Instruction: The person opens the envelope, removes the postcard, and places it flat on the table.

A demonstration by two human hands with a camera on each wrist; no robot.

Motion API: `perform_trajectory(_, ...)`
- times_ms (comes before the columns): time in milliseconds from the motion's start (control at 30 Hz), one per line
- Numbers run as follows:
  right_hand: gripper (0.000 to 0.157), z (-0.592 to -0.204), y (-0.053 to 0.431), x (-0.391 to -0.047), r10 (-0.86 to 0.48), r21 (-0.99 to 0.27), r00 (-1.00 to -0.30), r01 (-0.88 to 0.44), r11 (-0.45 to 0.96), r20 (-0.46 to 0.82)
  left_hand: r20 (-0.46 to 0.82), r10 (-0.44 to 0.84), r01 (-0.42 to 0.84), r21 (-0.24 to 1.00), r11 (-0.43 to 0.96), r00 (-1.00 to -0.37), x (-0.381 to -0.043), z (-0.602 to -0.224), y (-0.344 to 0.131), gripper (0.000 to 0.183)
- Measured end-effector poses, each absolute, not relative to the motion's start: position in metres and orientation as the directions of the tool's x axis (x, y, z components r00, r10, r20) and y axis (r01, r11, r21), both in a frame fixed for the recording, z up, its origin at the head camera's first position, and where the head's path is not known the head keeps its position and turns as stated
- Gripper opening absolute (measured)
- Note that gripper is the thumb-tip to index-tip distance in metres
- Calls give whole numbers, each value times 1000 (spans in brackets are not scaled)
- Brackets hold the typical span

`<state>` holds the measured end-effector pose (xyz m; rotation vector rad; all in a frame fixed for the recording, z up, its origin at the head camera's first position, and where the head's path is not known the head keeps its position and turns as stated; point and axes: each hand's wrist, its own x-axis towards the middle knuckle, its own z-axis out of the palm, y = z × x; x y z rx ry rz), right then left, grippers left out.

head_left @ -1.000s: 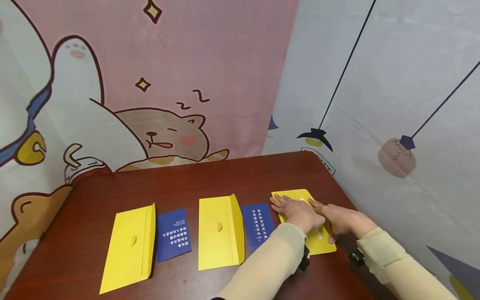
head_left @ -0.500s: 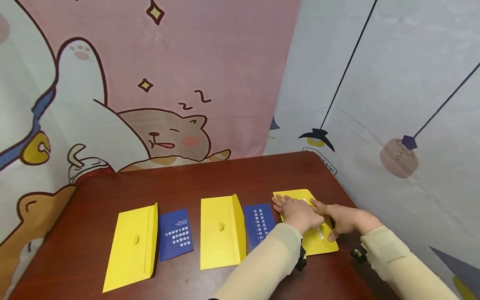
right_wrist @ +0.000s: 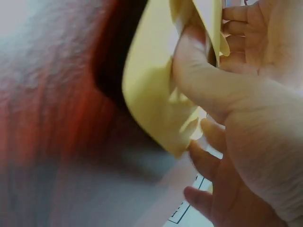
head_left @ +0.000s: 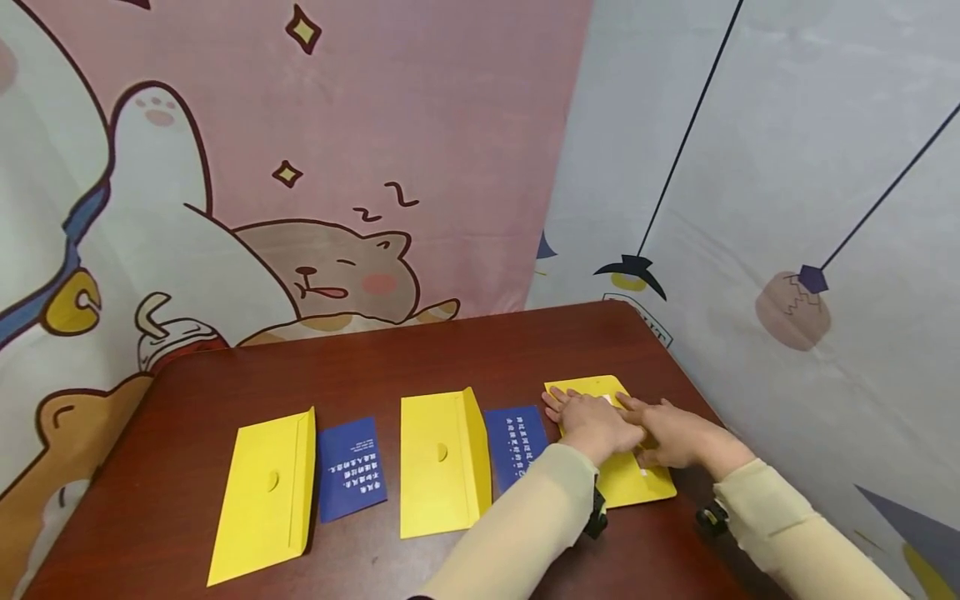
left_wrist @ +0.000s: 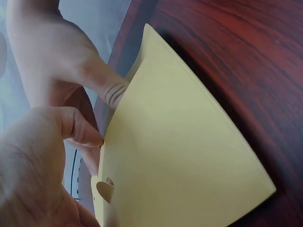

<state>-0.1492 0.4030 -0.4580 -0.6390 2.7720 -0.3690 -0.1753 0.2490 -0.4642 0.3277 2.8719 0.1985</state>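
Observation:
Both hands work at a yellow envelope (head_left: 622, 487) lying at the table's right side. My left hand (head_left: 596, 425) rests across it with fingers spread, its thumb (left_wrist: 83, 127) against the edge of the opening near the half-round tab (left_wrist: 106, 191). From the right, my right hand (head_left: 678, 433) holds the flap (right_wrist: 147, 90). Its thumb (right_wrist: 194, 71) is tucked between flap and envelope body, while its fingers stay at the flap's outer edge. Bits of a white strip (head_left: 642, 472) show on the flap, partly hidden by the hands.
Two more yellow envelopes, a left one (head_left: 258, 500) and a middle one (head_left: 435, 471), lie with flaps raised. Between the envelopes are two blue cards with white writing, one at left (head_left: 351, 468) and one beside my left forearm (head_left: 517, 442). Printed cloth (head_left: 450, 125) hangs behind the table (head_left: 337, 367).
My right thumb has moved from the flap's outer edge leftward, in toward the white strip. My left hand stays almost in place on the envelope. The other envelopes and cards have not moved.

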Motion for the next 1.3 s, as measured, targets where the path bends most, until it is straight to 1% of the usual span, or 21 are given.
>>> perform_trajectory(167, 89, -462, 403, -151, -476, -263, -854, -419, 869, -212, -221, 259, 227, 159, 961, -940, -176, -463, 245, 86)
perform_trajectory(300, 91, -463, 403, -152, -467, -270, -849, -402, 875, -247, -225, 295, 269, 139, 953, -929, -176, -461, 242, 82)
perform_trajectory(433, 92, -463, 403, -152, -448, -251, -853, -387, 887, -268, -229, 307, 277, 156, 948, -924, -177, -459, 240, 81)
perform_trajectory(667, 90, -458, 401, -152, -448, -202, -851, -405, 892, -273, -233, 280, 241, 183, 953, -931, -177, -457, 239, 85)
perform_trajectory(833, 90, -456, 405, -152, -453, -212, -843, -405, 889, -291, -236, 276, 234, 192, 953, -932, -177, -457, 237, 88)
perform_trajectory(1000, 93, -457, 411, -151, -460, -221, -837, -409, 885, -296, -254, 227, 173, 217, 961, -940, -178, -460, 236, 96)
perform_trajectory(1067, 92, -456, 412, -151, -459, -224, -838, -406, 886, -297, -254, 222, 168, 218, 961, -941, -178, -460, 236, 98)
perform_trajectory(1200, 93, -455, 414, -150, -451, -221, -842, -399, 890, -297, -231, 260, 219, 189, 957, -937, -179, -461, 237, 96)
perform_trajectory(1300, 92, -453, 417, -149, -459, -226, -838, -405, 886, -295, -231, 266, 225, 189, 956, -936, -178, -460, 237, 95)
